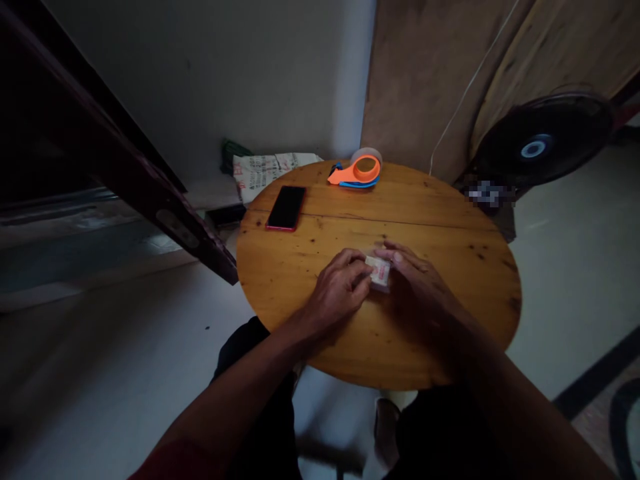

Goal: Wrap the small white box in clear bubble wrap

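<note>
A small white box with red print (379, 271) is between my two hands, low over the round wooden table (400, 207). My left hand (342, 283) has its fingers bent and closed on the box's left side. On the right side, my right hand (415, 273) holds the box with its thumb at the top right corner; its other fingers are partly in shadow. Beyond the hands, an orange and blue tape dispenser (364, 171) lies near the table's far edge. A dark phone with a red rim (287, 208) lies at the far left.
A printed paper sack (270, 172) is behind the table at the left. A dark round fan-like object (545, 140) stands beyond the right edge. A dark wooden frame (165, 200) slants down to the table's left edge. My legs are under the near edge.
</note>
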`<state>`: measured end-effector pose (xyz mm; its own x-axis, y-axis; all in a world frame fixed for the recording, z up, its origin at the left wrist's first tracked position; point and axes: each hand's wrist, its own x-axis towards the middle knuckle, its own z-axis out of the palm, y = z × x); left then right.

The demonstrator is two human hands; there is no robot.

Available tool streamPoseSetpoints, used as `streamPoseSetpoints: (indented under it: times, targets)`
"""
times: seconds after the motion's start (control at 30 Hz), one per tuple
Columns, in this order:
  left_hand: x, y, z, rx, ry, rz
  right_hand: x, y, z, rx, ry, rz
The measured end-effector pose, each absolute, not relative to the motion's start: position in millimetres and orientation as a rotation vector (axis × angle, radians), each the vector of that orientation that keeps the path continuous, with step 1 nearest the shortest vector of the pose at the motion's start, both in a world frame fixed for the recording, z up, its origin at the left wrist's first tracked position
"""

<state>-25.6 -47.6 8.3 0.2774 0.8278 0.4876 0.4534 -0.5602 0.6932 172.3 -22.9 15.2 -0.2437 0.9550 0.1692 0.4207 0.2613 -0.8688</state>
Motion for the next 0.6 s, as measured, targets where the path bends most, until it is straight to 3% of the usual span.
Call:
streamPoseSetpoints:
  times: [0.27,0.6]
  targets:
    - [-26,-49,10,2.120,1.113,1.172,162,-4,31,-1.293,-1.734,0.983]
    - [-22,-53,17,2.016,1.210,1.159,154,-12,36,-1.191,-1.606,0.766]
